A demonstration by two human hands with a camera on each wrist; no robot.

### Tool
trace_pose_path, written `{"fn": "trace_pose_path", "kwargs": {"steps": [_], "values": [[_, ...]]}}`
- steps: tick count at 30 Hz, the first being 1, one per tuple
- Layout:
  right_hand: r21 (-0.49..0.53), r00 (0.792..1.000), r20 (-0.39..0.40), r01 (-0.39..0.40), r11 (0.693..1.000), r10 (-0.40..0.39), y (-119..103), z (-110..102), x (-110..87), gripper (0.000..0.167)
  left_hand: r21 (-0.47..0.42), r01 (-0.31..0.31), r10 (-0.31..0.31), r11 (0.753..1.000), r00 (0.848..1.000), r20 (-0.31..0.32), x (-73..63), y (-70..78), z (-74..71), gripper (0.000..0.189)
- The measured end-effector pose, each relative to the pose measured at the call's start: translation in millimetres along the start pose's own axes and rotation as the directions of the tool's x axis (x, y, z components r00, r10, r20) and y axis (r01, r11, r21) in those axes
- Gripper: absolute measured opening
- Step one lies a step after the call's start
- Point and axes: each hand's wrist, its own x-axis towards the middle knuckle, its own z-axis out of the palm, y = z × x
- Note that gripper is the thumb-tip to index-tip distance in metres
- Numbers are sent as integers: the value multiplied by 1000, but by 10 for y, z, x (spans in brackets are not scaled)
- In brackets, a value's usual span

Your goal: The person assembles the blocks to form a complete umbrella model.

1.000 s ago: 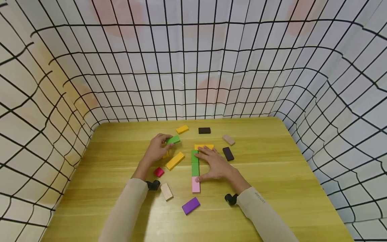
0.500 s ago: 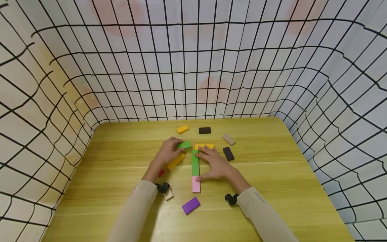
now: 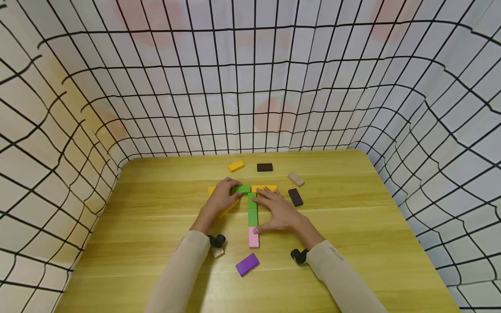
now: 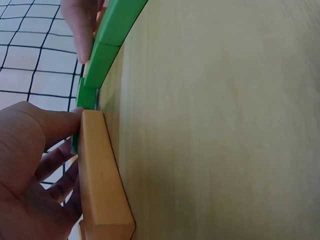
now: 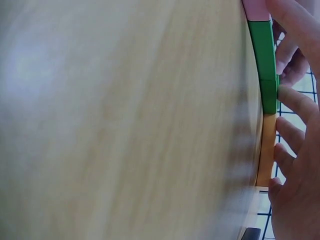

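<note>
Nearest: right sleeve (image 3: pixel 348 278) and left sleeve (image 3: pixel 178 271), both beige. Right one carries small dark lettering near the cuff, too small to read reliably. No legible brand or label on the blocks.

Purple block (image 3: pixel 247 264) flat on the wooden table (image 3: pixel 352 226), skewed, between the forearms. Pale block (image 3: pixel 217 252) partly hidden under the black left wrist camera (image 3: pixel 217 241); right wrist camera (image 3: pixel 299 256) sits at the other cuff.

Centre column, near to far, end to end: pink block (image 3: pixel 254 240), middle green block (image 3: pixel 253 218), top green block (image 3: pixel 250 201). Right hand (image 3: pixel 278 211) has fingers spread, gripping nothing: thumb on pink, index on top green, other fingertips against the long yellow block (image 3: pixel 258 188) lying crosswise at the column's far end.

Left hand (image 3: pixel 222 195) pinches the crosswise green block (image 3: pixel 244 189), thumb near side, fingers far side. Its right end is at the column's far corner, lined up with long yellow; can't tell if they touch. Angled yellow block (image 3: pixel 231 209) just below that hand, mostly covered; another yellow piece (image 3: pixel 211 190) peeks out on its left.

Farther out: black block (image 3: pixel 295 197) right of long yellow, tan block (image 3: pixel 296 178) beyond it, then dark block (image 3: pixel 264 167) and small yellow block (image 3: pixel 236 166). Behind the table: black wire grid (image 3: pixel 254 92) over whitish sheeting with faint reddish patches.
</note>
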Motion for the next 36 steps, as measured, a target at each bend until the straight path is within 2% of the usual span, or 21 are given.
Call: {"fn": "trace_pose_path", "kwargs": {"steps": [9,16,31,36], "values": [[13,1000,-14,4,1000,-4,-12,-9,0,107,23,30,-30,999,999,10,33,67,38,33],[13,1000,-15,2,1000,-2,-14,-24,8,106,50,17,-17,999,1000,-1,65,63,68,33],[17,1000,-15,13,1000,-12,-13,10,-4,108,87,1,3,996,999,-53,7,67,165,34],[3,1000,-16,12,1000,-12,-9,7,0,107,92,-9,13,996,999,-41,-1,71,147,35]]}}
